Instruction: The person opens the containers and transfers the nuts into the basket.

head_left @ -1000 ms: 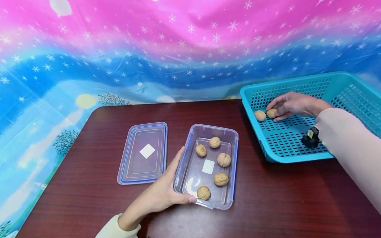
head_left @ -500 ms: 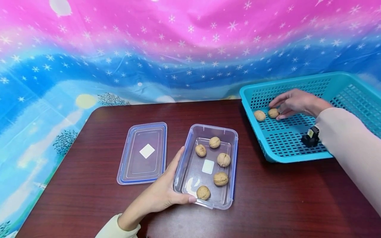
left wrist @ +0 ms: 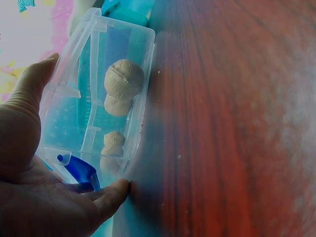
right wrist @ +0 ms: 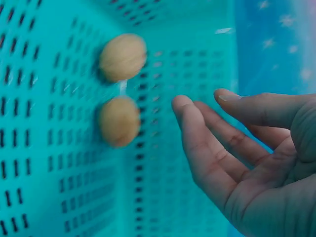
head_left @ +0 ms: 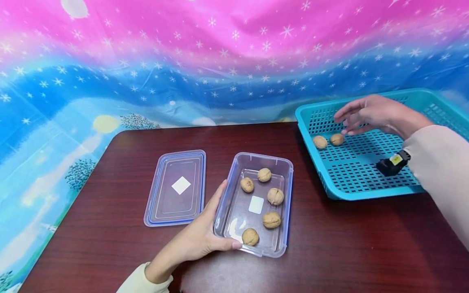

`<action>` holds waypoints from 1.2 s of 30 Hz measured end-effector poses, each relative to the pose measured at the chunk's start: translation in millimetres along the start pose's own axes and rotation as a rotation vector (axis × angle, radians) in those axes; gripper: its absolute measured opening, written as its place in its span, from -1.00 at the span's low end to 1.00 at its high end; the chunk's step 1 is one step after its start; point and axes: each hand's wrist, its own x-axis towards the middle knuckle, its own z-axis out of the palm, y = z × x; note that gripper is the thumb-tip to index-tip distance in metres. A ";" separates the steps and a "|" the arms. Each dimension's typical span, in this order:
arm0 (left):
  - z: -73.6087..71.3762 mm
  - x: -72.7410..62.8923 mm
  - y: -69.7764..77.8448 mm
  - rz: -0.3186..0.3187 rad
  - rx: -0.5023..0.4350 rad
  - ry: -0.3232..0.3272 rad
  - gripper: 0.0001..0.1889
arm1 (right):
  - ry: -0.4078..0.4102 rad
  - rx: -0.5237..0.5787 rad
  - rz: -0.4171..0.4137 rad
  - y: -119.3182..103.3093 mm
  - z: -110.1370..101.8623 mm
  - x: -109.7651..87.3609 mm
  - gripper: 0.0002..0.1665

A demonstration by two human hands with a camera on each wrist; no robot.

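My left hand (head_left: pixel 199 240) grips a clear plastic container (head_left: pixel 290 203) at its near left corner, thumb over the near rim and fingers along the left side. Several walnuts (head_left: pixel 275 196) lie spread over the container's floor. In the left wrist view, some walnuts (left wrist: pixel 123 80) show through its wall. My right hand (head_left: pixel 381 114) hovers over the turquoise basket (head_left: pixel 366 195), fingers loosely bent and holding nothing. Two walnuts sit side by side in the basket's left end; the right one (head_left: pixel 337 139) is just below my fingertips, the left one (head_left: pixel 320 142) near the wall.
A clear lid with a blue seal (head_left: pixel 176 207) lies flat on the dark wooden table (head_left: pixel 121 228), left of the container. A patterned cloth (head_left: pixel 220 61) hangs behind the table. The black wrist camera (head_left: pixel 393 163) is over the basket.
My right hand has released the right-hand walnut in the basket and lifted up and to the right. That walnut has shifted slightly right. My left hand and the container stay put.
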 end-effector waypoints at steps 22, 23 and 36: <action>-0.5 0.9 -1.0 0.004 -0.004 -0.004 0.43 | -0.101 -0.157 -0.286 -89.5 111.6 -68.7 -0.59; -0.6 1.0 -0.9 0.003 -0.005 -0.004 0.43 | -0.115 -0.162 -0.296 -91.8 117.8 -70.5 -0.60; -1.1 1.3 -0.5 -0.003 -0.001 -0.007 0.44 | -0.377 0.003 -0.413 -93.3 184.0 -69.5 -0.65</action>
